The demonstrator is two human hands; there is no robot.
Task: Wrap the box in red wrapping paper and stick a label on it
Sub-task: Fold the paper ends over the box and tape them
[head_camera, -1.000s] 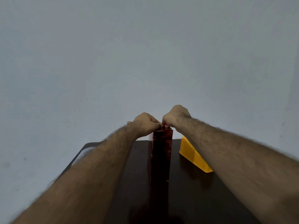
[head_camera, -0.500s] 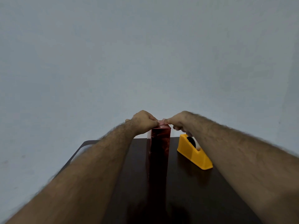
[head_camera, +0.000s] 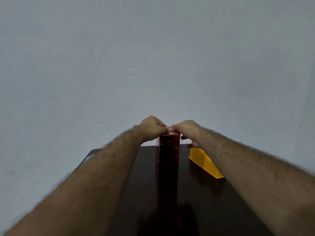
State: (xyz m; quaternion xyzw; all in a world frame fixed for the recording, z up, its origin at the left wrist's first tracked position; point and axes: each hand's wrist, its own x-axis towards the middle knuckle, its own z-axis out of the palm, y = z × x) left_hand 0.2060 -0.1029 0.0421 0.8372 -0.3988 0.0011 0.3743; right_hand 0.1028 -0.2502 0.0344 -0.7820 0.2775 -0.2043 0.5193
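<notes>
A tall box (head_camera: 168,159) covered in shiny red wrapping paper stands upright on the dark table (head_camera: 196,201). My left hand (head_camera: 151,126) rests on the box's top left edge, fingers curled and pinching the folded red paper there. My right hand (head_camera: 187,129) meets it from the right, thumb and forefinger pressing the paper flap at the top of the box, while its other fingers hang loose beside the box. The top face of the box is mostly hidden by both hands. No label is in view.
A yellow tape dispenser (head_camera: 204,161) sits on the table just right of the box, partly behind my right forearm. The table's far left corner (head_camera: 92,153) is rounded. A plain grey wall (head_camera: 153,57) fills the background.
My right hand has dropped and shifted right, its knuckles flattening over the top edge. The left hand has stayed on the box. The view has tilted slightly.
</notes>
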